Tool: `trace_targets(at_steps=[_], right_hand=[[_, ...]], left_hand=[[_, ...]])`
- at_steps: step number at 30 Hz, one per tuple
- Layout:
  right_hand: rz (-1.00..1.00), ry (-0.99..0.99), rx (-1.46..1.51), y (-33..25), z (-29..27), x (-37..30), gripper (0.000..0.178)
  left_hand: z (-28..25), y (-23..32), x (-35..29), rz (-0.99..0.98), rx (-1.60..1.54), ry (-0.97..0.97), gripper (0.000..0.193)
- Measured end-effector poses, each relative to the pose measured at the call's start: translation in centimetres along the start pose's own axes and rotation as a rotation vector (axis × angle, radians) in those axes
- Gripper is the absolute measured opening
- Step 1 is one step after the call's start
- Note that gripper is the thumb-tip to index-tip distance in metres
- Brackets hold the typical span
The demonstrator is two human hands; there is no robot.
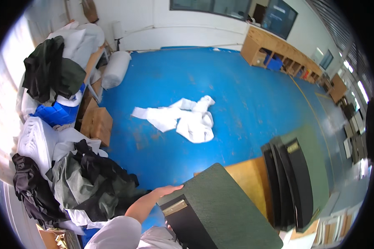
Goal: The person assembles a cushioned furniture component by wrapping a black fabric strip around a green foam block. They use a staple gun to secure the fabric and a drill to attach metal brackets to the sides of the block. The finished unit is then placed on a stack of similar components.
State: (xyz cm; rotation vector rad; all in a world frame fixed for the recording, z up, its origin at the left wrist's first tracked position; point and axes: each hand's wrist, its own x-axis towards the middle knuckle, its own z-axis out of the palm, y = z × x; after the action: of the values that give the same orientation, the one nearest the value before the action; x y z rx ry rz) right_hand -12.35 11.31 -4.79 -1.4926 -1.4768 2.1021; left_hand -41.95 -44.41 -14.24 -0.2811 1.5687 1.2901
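A large, flat, dark green box-shaped piece [224,203] is tilted in front of my body at the lower middle. Its near side is black and carries a small gold-coloured plate [175,207]. My left hand [168,191] is at its upper left edge, fingers reaching along the rim; the thumb is hidden. My right hand does not show. Just right of the piece, several similar black-sided pieces [293,182] stand upright side by side, one with a gold-coloured plate. They rest by a yellowish-brown board [249,178].
Crumpled white sheeting [195,120] lies on the blue floor [162,79]. Along the left are dark fabric heaps [95,182], a cardboard box [97,126], a blue bin [56,114] and a white roll [116,70]. A wooden shelf unit [278,54] stands far right.
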Motion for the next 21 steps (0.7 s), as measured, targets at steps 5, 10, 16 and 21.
trace_targets(at_steps=[5,10,16,21], right_hand=[[-0.018,-0.176,-0.086,-2.6,15.6,6.6,0.058],[-0.064,-0.375,-0.154,-5.7,32.9,13.8,0.055],[-0.225,-0.710,-0.469,-11.1,62.4,18.7,0.038],[-0.239,-0.921,-0.644,-13.5,91.8,12.6,0.040]], left_hand=[[-16.7,1.0,-0.2,-0.026,-0.150,0.214,0.094],[-31.6,0.9,-5.6,-0.040,-0.300,0.647,0.084],[-36.0,1.1,-18.9,-0.183,-0.659,1.096,0.069],[-44.3,-7.6,-18.2,0.225,-1.145,1.020,0.052]])
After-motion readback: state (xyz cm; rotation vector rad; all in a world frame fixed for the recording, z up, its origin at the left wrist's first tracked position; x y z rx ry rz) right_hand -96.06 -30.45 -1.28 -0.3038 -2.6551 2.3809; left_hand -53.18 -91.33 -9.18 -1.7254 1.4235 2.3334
